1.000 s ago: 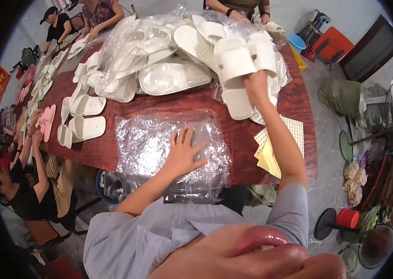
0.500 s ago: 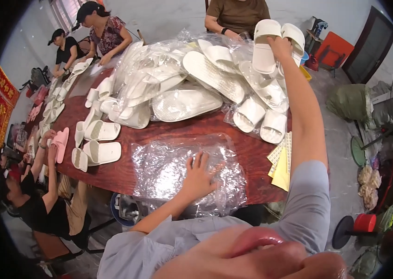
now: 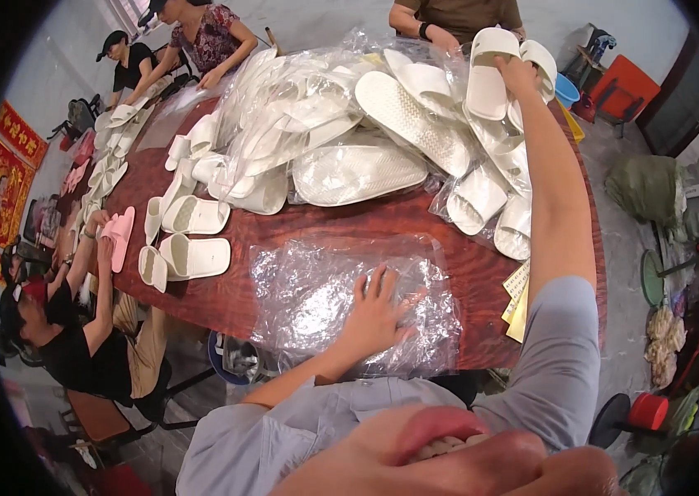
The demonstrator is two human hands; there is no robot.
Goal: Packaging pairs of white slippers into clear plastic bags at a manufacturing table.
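Note:
My left hand lies flat with fingers spread on a stack of clear plastic bags near the table's front edge. Stretched far out to the right, my right hand grips a pair of white slippers by their straps, holding them upright. Below that hand, bagged white slippers lie on the table. A large heap of white slippers in clear bags fills the table's middle. To the left, loose white slippers sit in pairs.
Yellow printed sheets lie by my right upper arm on the dark red table. At the left a co-worker handles pink slippers. Other people stand along the far side. A blue basin is beyond the table's far right.
The view has shifted, so the table scene sits further right. My right hand still grips the slippers far out, and my left hand stays on the bags.

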